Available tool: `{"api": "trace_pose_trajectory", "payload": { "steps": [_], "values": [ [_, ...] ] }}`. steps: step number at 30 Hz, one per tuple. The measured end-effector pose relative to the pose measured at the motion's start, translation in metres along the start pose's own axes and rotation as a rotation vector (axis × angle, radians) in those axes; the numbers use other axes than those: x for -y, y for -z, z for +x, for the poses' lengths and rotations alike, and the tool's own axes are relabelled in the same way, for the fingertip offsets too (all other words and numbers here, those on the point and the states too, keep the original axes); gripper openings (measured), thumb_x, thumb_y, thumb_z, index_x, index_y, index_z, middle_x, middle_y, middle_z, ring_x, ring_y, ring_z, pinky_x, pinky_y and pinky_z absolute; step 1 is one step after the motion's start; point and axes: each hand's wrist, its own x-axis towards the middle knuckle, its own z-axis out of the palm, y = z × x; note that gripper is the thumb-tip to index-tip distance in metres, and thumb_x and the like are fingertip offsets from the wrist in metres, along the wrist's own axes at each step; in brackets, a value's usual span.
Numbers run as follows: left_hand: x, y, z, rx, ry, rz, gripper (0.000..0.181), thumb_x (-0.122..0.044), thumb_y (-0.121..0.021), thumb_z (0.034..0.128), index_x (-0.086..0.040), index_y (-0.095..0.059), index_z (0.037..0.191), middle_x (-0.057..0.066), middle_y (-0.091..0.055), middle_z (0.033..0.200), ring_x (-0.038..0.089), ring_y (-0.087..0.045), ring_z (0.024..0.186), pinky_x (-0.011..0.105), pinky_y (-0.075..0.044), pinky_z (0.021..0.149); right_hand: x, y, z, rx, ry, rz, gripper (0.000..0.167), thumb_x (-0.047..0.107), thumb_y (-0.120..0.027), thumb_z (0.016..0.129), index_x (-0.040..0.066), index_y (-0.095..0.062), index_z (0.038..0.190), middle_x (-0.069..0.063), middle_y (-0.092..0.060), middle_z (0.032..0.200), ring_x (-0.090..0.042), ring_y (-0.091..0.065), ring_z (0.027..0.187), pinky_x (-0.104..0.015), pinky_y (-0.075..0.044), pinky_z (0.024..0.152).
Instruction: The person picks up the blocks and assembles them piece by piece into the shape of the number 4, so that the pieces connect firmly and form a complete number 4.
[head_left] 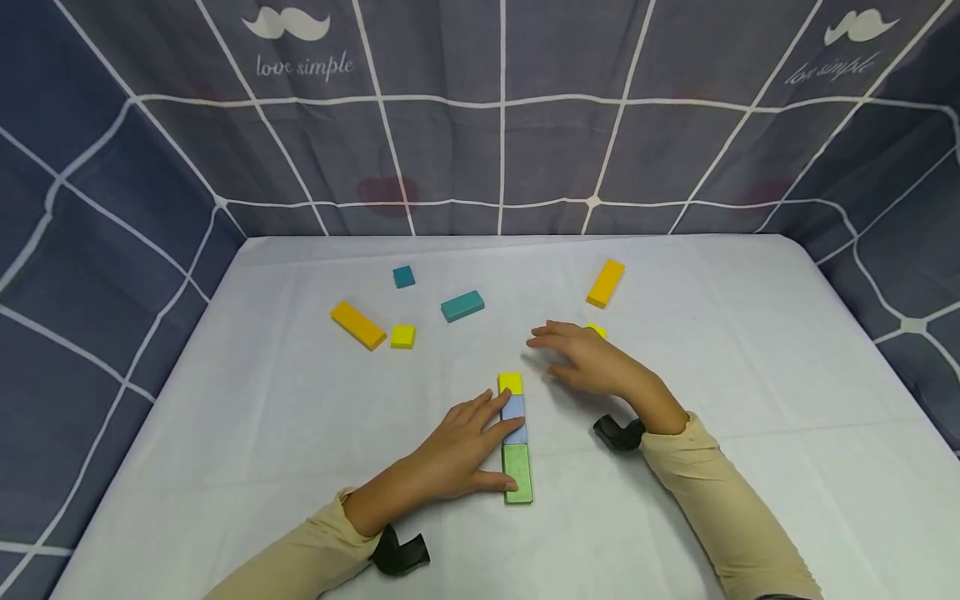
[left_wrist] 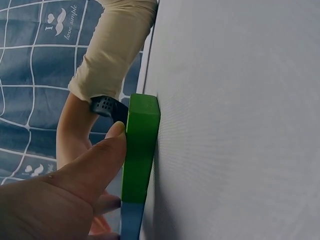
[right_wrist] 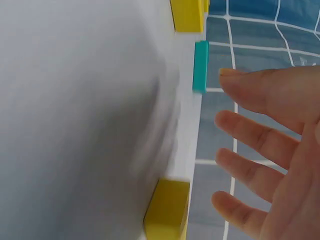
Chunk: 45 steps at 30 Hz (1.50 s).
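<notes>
A row of touching blocks lies in the head view: yellow [head_left: 510,382], pale blue [head_left: 513,407] and green [head_left: 517,473]. My left hand [head_left: 459,446] rests on it from the left, fingertips on the yellow and blue blocks, thumb on the green one. In the left wrist view the thumb of the left hand [left_wrist: 82,180] touches the side of the green block [left_wrist: 141,150]. Right of the row, my right hand [head_left: 592,358] hovers with fingers spread and holds nothing, partly covering a yellow block [head_left: 597,330]. The right wrist view shows this hand [right_wrist: 270,150] above a yellow block [right_wrist: 167,210].
Toward the back of the white table [head_left: 300,400] lie a small teal block [head_left: 403,277], a longer teal block [head_left: 462,306], an orange block [head_left: 358,325], a small yellow block [head_left: 402,337] and another orange block [head_left: 605,283]. A checked curtain [head_left: 450,150] surrounds the table's back and sides.
</notes>
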Motion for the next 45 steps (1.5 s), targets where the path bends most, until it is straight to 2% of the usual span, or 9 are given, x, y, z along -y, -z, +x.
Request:
{"api": "trace_pose_trajectory", "payload": {
  "steps": [13, 22, 30, 37, 45],
  "values": [
    [0.002, 0.002, 0.0, 0.003, -0.002, 0.0, 0.076, -0.058, -0.058, 0.0786, -0.018, -0.038, 0.139, 0.01, -0.018, 0.152, 0.032, -0.018, 0.139, 0.047, -0.024, 0.108, -0.022, 0.01, -0.023, -0.042, -0.107, 0.013, 0.05, 0.006, -0.065, 0.081, 0.002, -0.05, 0.128, -0.019, -0.045, 0.136, -0.038, -0.035, 0.129, -0.058, -0.031, 0.101],
    [0.001, 0.001, 0.0, -0.004, 0.005, -0.005, 0.075, -0.058, -0.058, 0.0782, -0.018, -0.038, 0.139, 0.01, -0.018, 0.152, 0.031, -0.019, 0.139, 0.047, -0.025, 0.108, -0.032, 0.018, -0.028, -0.046, -0.149, -0.015, 0.052, 0.003, -0.066, 0.078, 0.001, -0.049, 0.128, -0.02, -0.044, 0.136, -0.04, -0.035, 0.128, -0.063, -0.032, 0.095],
    [0.0, -0.001, 0.0, -0.002, 0.013, -0.01, 0.076, -0.058, -0.059, 0.0777, -0.019, -0.038, 0.139, 0.01, -0.018, 0.152, 0.03, -0.019, 0.139, 0.047, -0.025, 0.108, -0.035, 0.015, -0.029, -0.044, -0.18, -0.082, 0.044, 0.001, -0.064, 0.08, -0.001, -0.054, 0.122, -0.021, -0.052, 0.127, -0.042, -0.041, 0.123, -0.059, -0.034, 0.096],
    [-0.001, 0.0, 0.0, 0.008, 0.011, -0.005, 0.076, -0.058, -0.058, 0.0784, -0.019, -0.037, 0.14, 0.009, -0.017, 0.152, 0.03, -0.019, 0.139, 0.046, -0.025, 0.108, -0.034, 0.011, -0.028, -0.053, -0.198, -0.107, 0.039, 0.002, -0.065, 0.079, 0.0, -0.059, 0.118, -0.02, -0.055, 0.122, -0.039, -0.048, 0.117, -0.053, -0.038, 0.096],
    [-0.001, 0.001, -0.001, -0.005, -0.005, -0.006, 0.074, -0.057, -0.058, 0.0791, -0.018, -0.039, 0.139, 0.01, -0.018, 0.152, 0.03, -0.022, 0.138, 0.045, -0.026, 0.108, -0.024, 0.006, -0.026, -0.05, -0.211, -0.108, 0.035, 0.008, -0.071, 0.076, 0.005, -0.065, 0.11, -0.011, -0.06, 0.101, -0.026, -0.054, 0.091, -0.041, -0.045, 0.081]
  ]
}}
